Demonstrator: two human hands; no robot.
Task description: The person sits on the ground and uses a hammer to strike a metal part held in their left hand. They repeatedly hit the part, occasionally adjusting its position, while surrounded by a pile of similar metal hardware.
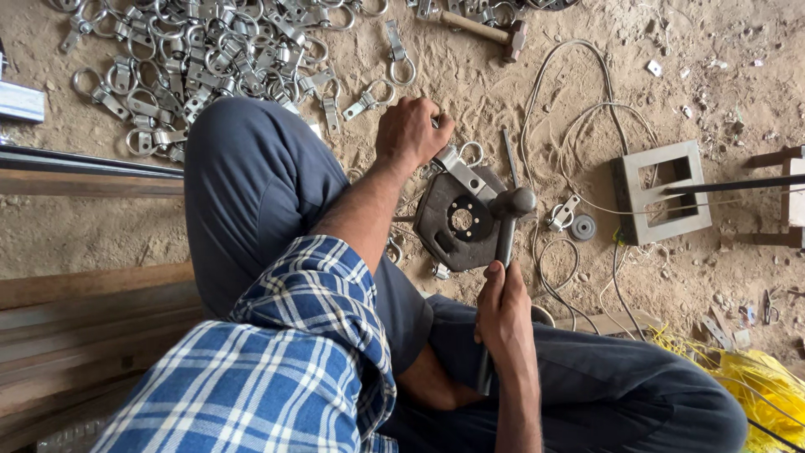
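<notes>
While the person sits on sandy ground w/ legs folded, both hands work at a dark round metal plate (pixel 459 220) lying flat between the knees. Left hand (pixel 411 130) is curled shut, gripping one end of a bent silver metal clamp strap (pixel 464 172); the strap's long axis runs diagonally from that hand down-right onto the plate's upper edge, so the strap lies directly below-right of the left hand, touching it. Right hand (pixel 506 315) is closed in a fist around the handle of a hammer (pixel 508 220), handle approx. upright in view, head sitting over the plate's right edge, just beside the strap's far end; whether head touches strap isn't clear from this angle. Left hand is nearer the strap; right hand is farther, reaching it only via the hammer. Beyond the left knee: a big pile of finished ring clamps (pixel 210 59). Also around: a second hammer (pixel 490 32) at top, white wire (pixel 579 126) looping over sand, a grey rectangular metal frame (pixel 662 191) at right.
</notes>
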